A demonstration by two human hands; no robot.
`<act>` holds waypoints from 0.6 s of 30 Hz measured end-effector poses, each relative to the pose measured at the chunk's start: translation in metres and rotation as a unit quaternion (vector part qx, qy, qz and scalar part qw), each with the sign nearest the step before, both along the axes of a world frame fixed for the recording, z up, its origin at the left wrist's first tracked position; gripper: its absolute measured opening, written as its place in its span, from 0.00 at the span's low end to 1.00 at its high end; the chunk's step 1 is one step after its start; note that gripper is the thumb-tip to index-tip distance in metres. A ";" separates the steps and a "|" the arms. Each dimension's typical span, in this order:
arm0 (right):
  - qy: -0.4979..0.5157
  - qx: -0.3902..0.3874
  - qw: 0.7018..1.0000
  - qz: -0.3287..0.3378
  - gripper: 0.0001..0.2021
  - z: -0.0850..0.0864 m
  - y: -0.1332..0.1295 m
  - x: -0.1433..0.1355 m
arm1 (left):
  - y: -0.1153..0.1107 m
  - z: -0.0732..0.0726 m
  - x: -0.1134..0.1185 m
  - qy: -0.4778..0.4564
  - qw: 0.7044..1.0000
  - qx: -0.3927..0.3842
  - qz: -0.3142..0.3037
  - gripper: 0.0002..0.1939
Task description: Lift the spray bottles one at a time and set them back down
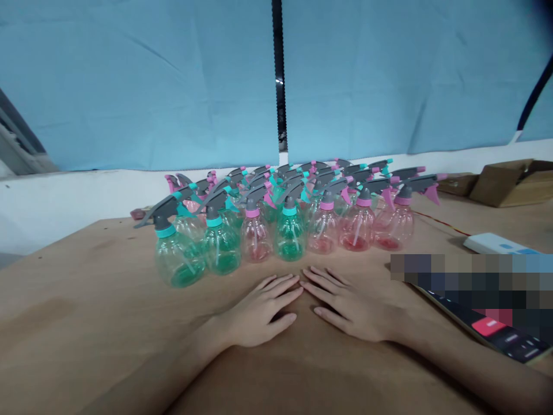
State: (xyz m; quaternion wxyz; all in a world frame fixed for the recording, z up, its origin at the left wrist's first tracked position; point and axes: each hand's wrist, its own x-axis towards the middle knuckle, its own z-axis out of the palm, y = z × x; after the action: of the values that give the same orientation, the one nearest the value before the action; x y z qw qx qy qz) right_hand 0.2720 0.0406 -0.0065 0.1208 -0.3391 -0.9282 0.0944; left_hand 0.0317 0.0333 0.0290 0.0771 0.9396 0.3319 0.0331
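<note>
Both hands lie palm down on the wooden table point(108, 323), fingers spread, with nothing in them. My left hand point(264, 308) points toward my right hand point(345, 302), and their fingertips nearly meet at the middle. Just beyond them stand several rows of clear spray bottles with grey trigger heads. The front row holds a green bottle point(179, 259) at the left end, another green bottle point(222, 248), a pink bottle point(256, 236), a green bottle point(291, 236) in the centre and pink bottles point(356, 227) toward the right. Rear bottles are partly hidden.
At the right lies a dark tablet-like device point(466, 311), partly pixelated, beside a white box-shaped item point(496, 243) and a thin cable. An open cardboard box point(503, 181) sits at the back right. Blue cloth point(173, 86) hangs behind the table above a white ledge point(99, 196).
</note>
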 end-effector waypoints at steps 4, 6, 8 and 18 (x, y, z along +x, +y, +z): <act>-0.015 0.040 0.999 0.001 0.26 0.007 -0.002 -0.001 | 0.000 0.000 0.000 0.012 1.000 0.006 -0.001 0.26; -0.036 0.072 0.997 -0.008 0.24 0.016 -0.005 -0.002 | 0.000 -0.001 0.001 0.001 1.000 0.020 -0.002 0.25; -0.052 0.095 0.994 -0.018 0.19 0.026 -0.009 -0.001 | 0.001 -0.003 0.003 -0.027 0.999 0.040 0.007 0.21; 0.209 0.270 0.889 -0.305 0.10 0.052 0.035 0.065 | 0.005 -0.007 0.003 -0.102 0.991 0.078 0.026 0.14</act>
State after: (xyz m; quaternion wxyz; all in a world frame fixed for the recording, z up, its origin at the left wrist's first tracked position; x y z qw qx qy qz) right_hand 0.3372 0.0753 0.0454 0.4213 -0.5322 -0.7224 -0.1322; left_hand 0.0345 0.0379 0.0219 0.0362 0.9257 0.3426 0.1565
